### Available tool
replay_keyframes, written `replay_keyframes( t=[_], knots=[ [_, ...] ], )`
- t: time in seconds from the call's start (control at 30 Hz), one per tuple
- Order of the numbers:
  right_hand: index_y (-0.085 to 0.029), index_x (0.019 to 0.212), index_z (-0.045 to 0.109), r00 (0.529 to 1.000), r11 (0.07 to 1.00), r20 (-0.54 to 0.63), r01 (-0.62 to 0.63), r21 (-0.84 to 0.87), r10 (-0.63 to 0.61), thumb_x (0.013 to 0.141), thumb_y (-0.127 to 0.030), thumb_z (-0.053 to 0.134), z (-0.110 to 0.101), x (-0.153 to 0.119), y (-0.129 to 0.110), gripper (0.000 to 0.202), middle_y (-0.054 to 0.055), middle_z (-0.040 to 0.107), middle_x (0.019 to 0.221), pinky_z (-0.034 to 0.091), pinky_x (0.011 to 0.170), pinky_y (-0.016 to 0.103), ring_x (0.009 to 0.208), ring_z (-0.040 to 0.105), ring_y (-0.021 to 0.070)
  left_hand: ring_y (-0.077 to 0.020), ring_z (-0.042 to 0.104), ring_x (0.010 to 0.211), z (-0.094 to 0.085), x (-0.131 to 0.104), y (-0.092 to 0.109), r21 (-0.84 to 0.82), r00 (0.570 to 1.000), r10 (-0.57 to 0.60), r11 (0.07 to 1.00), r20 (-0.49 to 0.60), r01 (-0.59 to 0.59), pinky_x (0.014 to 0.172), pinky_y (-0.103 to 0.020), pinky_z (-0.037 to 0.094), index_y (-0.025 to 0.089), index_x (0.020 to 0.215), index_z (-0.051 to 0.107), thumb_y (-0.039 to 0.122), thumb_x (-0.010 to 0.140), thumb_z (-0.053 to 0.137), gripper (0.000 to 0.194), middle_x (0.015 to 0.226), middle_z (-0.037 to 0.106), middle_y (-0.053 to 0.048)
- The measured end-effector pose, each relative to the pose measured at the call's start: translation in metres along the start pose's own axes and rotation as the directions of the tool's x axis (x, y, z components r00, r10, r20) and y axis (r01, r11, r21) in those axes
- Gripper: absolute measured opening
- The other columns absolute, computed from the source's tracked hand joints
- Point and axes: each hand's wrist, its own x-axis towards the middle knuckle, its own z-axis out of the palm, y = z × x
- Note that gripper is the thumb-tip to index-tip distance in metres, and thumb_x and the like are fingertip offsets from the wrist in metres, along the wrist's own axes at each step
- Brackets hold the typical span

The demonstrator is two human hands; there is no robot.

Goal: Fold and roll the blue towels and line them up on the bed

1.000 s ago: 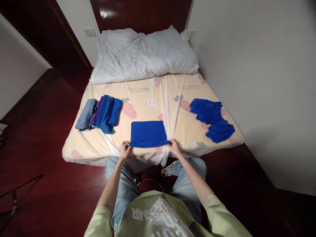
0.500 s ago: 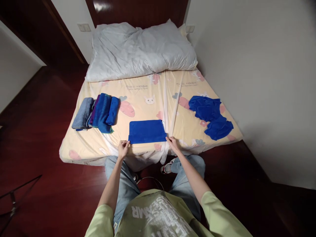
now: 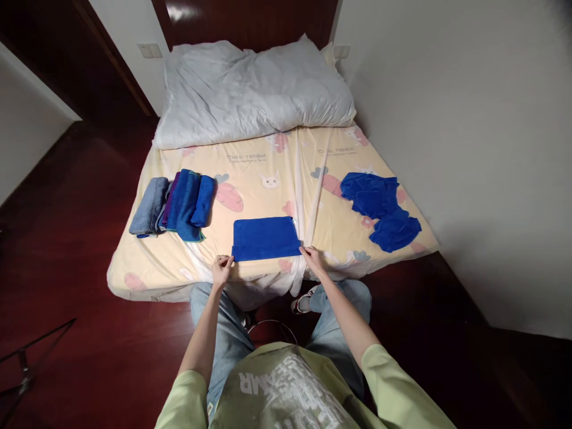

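Observation:
A blue towel (image 3: 266, 237) lies flat near the front edge of the bed, its near edge turned up in a narrow fold. My left hand (image 3: 222, 269) pinches its near left corner between thumb and fingers. At the near right corner, my right hand (image 3: 311, 260) grips the towel the same way. To the left rests a row of rolled towels: a grey one (image 3: 149, 205), a purple one partly hidden, and blue ones (image 3: 184, 202). On the right, crumpled blue towels (image 3: 373, 196) lie in a loose heap.
The bed (image 3: 263, 196) has a yellow sheet with carrots and rabbits. A grey-white quilt or pillow (image 3: 257, 89) lies across its head. A white wall (image 3: 469, 149) runs along the right. A thin dark metal stand (image 3: 24, 363) is on the floor at lower left.
Almost nothing differs. Both hands still hold the towel's near corners, and the view has shifted very slightly.

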Motion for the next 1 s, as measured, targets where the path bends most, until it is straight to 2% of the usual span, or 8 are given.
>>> replay_keyframes(
  t=[0.17,0.5,0.6,0.67,0.77,0.83,0.9,1.0],
  knots=[
    [-0.023,0.051,0.047,1.000,1.000,-0.006,0.004,-0.004,-0.004,0.084,-0.067,0.054,0.000,0.000,0.000,0.056,-0.001,0.045,0.059,0.039,0.063,0.030,0.062,0.046,0.0170,-0.0215,0.061,0.083,0.001,-0.001,0.001,0.012,1.000,0.009,1.000,-0.015,-0.009,0.081,-0.036,0.051,0.020,0.076,0.073,0.054,0.080,0.064,0.035,0.082,0.064,-0.006],
    [-0.020,0.059,0.063,0.999,1.000,-0.045,0.002,-0.016,-0.002,0.083,-0.058,0.060,0.002,-0.001,0.001,0.044,0.003,0.058,0.064,0.047,0.067,0.032,0.066,0.056,0.0194,-0.0205,0.063,0.080,0.005,-0.003,-0.001,0.031,0.999,0.003,1.000,-0.052,-0.002,0.079,-0.036,0.053,0.019,0.071,0.070,0.047,0.077,0.067,0.029,0.081,0.061,-0.006],
    [-0.017,0.080,0.070,0.995,0.999,-0.096,0.008,-0.034,-0.011,0.082,-0.055,0.061,0.005,-0.005,-0.002,0.039,0.007,0.065,0.076,0.051,0.067,0.035,0.070,0.060,0.0213,-0.0233,0.064,0.092,0.003,-0.010,0.002,0.082,0.995,0.056,0.995,-0.086,-0.049,0.086,-0.039,0.054,0.019,0.090,0.073,0.044,0.078,0.067,0.028,0.097,0.062,-0.009],
    [-0.016,0.101,0.070,0.991,0.998,-0.128,0.026,-0.049,-0.032,0.082,-0.050,0.062,0.003,-0.010,-0.008,0.040,0.012,0.068,0.095,0.053,0.074,0.038,0.082,0.063,0.0243,-0.0259,0.061,0.110,0.000,-0.016,0.008,0.173,0.982,0.165,0.974,-0.089,-0.147,0.097,-0.041,0.052,0.020,0.112,0.069,0.040,0.083,0.064,0.037,0.117,0.060,-0.013],
    [-0.019,0.127,0.064,0.980,0.966,-0.071,0.168,-0.195,-0.185,0.088,-0.039,0.060,-0.004,-0.020,-0.022,0.044,0.015,0.063,0.126,0.048,0.099,0.044,0.115,0.059,0.0289,-0.0261,0.047,0.135,-0.008,-0.020,0.019,0.315,0.920,0.374,0.865,0.112,-0.390,0.113,-0.042,0.041,0.021,0.137,0.055,0.031,0.090,0.054,0.048,0.143,0.051,-0.013],
    [-0.021,0.137,0.058,0.944,0.881,0.095,0.328,-0.342,-0.315,0.093,-0.032,0.054,-0.010,-0.023,-0.032,0.046,0.012,0.057,0.140,0.040,0.110,0.046,0.130,0.051,0.0286,-0.0259,0.037,0.144,-0.010,-0.016,0.026,0.352,0.828,0.446,0.756,0.341,-0.552,0.118,-0.043,0.035,0.021,0.147,0.045,0.025,0.090,0.051,0.057,0.153,0.043,-0.011],
    [-0.023,0.144,0.052,0.876,0.769,0.298,0.477,-0.426,-0.378,0.094,-0.026,0.049,-0.014,-0.021,-0.040,0.049,0.009,0.053,0.147,0.036,0.114,0.047,0.138,0.045,0.0273,-0.0259,0.028,0.149,-0.009,-0.010,0.031,0.383,0.739,0.441,0.653,0.509,-0.653,0.121,-0.045,0.029,0.019,0.151,0.038,0.018,0.088,0.049,0.065,0.159,0.036,-0.010],
    [-0.019,0.150,0.045,0.788,0.642,0.484,0.602,-0.475,-0.381,0.092,-0.020,0.047,-0.012,-0.014,-0.043,0.057,0.008,0.048,0.152,0.032,0.118,0.046,0.143,0.039,0.0255,-0.0252,0.026,0.151,0.000,-0.001,0.033,0.473,0.712,0.380,0.552,0.591,-0.687,0.124,-0.046,0.025,0.014,0.152,0.037,0.010,0.084,0.046,0.069,0.160,0.034,-0.011]
  ],
)
